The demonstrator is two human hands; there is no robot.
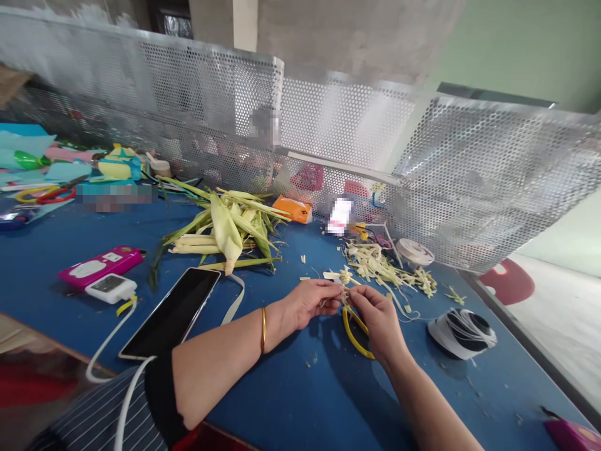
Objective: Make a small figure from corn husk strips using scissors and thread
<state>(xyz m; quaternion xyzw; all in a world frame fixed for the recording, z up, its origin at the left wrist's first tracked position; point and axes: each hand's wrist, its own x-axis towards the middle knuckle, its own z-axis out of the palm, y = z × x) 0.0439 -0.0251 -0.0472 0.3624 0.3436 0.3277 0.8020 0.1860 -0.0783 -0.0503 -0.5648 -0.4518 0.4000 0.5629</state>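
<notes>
Near the middle of the head view, my left hand [319, 302] and my right hand [375, 318] meet with fingertips pinched together. Between them is a small knotted piece of pale corn husk [345, 275], its lower part hidden by the fingers. Yellow-handled scissors [353, 337] lie on the table just below my hands, the blades out of sight. Beyond my right hand spreads a heap of small husk pieces [382, 263], with thin white thread among them. A spool of white thread [462, 333] sits to the right.
Green corn husks [230, 228] are piled at centre left on the blue table [291, 388]. Left of my forearm lie a black-screened phone [173, 313], a white cable and a pink power bank [101, 266]. An orange packet [293, 209] and perforated metal panels [342, 119] stand behind.
</notes>
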